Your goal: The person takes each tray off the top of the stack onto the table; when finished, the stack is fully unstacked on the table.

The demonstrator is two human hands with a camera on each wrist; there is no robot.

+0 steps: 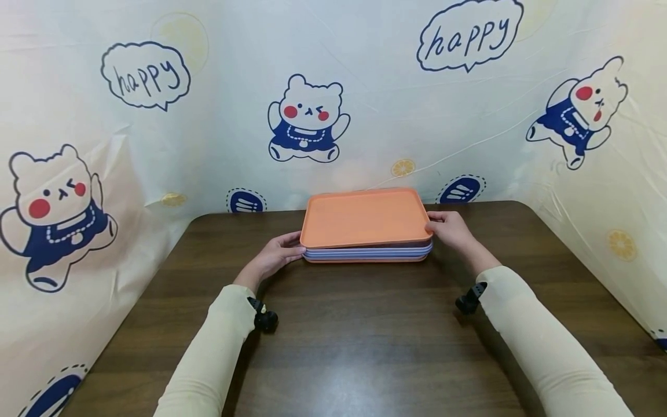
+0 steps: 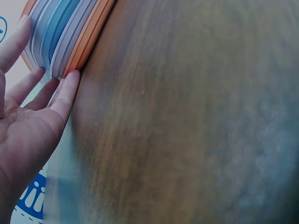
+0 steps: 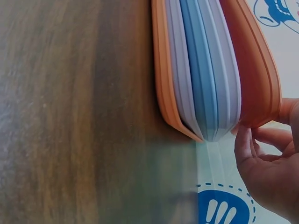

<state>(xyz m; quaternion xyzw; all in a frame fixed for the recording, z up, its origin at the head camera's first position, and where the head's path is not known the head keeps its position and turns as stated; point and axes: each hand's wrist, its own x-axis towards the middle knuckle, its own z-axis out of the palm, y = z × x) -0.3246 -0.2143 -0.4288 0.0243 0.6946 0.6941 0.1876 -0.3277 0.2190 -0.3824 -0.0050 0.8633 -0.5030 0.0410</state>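
A shallow orange tray (image 1: 365,218) tops a stack of trays (image 1: 367,253) near the table's far edge; its right side is raised above those beneath. In the right wrist view my right hand (image 3: 273,161) pinches the top tray's raised end between thumb and fingers, leaving a wedge-shaped gap. Under it lie pale lilac and blue trays (image 3: 198,70), with another orange tray (image 3: 164,84) at the bottom. My left hand (image 1: 274,255) touches the stack's left end. The left wrist view shows its fingers spread, fingertips against the edges of the lower trays (image 2: 58,37).
The brown wood-grain table (image 1: 344,341) stretches from the stack towards me. Behind and at both sides hangs a pale printed cloth (image 1: 229,139) with cartoon bears; its back panel comes close behind the trays. Small black cameras (image 1: 267,320) sit at both wrists.
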